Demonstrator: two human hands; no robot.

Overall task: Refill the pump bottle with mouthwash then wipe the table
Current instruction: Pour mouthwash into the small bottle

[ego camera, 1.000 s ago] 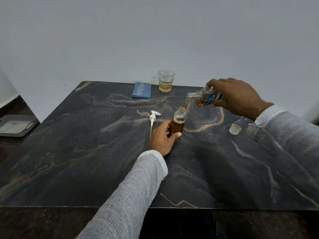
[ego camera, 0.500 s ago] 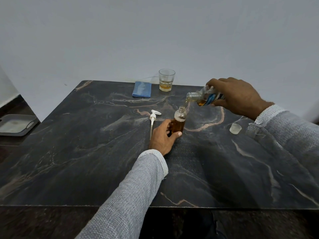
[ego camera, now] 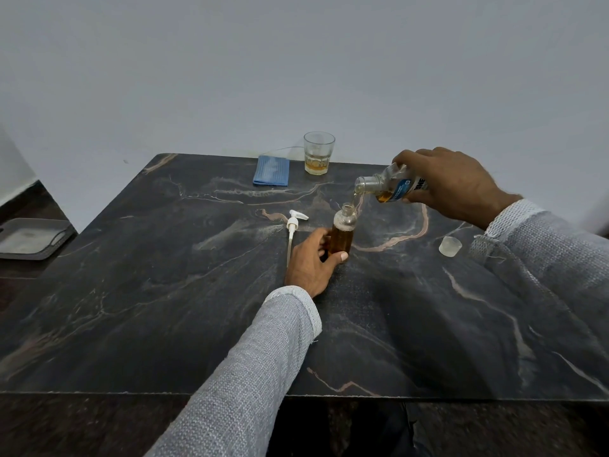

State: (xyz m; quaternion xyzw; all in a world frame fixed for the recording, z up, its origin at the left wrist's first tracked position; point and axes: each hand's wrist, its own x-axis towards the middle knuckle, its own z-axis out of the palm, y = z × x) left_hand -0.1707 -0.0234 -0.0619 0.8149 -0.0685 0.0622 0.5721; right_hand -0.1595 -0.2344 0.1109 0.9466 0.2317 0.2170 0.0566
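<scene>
Near the middle of the dark marble table [ego camera: 164,291] the small pump bottle [ego camera: 342,234] stands upright, its neck uncapped and amber liquid filling most of it, with foam at the shoulder. The left hand [ego camera: 311,258] grasps its lower part, thumb on the near side and fingers curled round the far side. Above and just right of the pump bottle, the right hand [ego camera: 451,183] clasps the mouthwash bottle [ego camera: 387,186], tipped nearly flat with its open mouth pointing left over the neck; a thin stream falls from it into the pump bottle. Just left of the pump bottle lies the white pump head [ego camera: 293,225] with its dip tube stretched toward the near edge, touching the table. Well to the right of the pump bottle sits a small translucent cap [ego camera: 449,246]. Beyond the pump bottle, at the far edge, stands a glass [ego camera: 319,153] holding a little amber liquid, and a folded blue cloth [ego camera: 272,170] lies just left of that glass. Far left of the pump bottle, off the table, rests a grey tray [ego camera: 29,237].
</scene>
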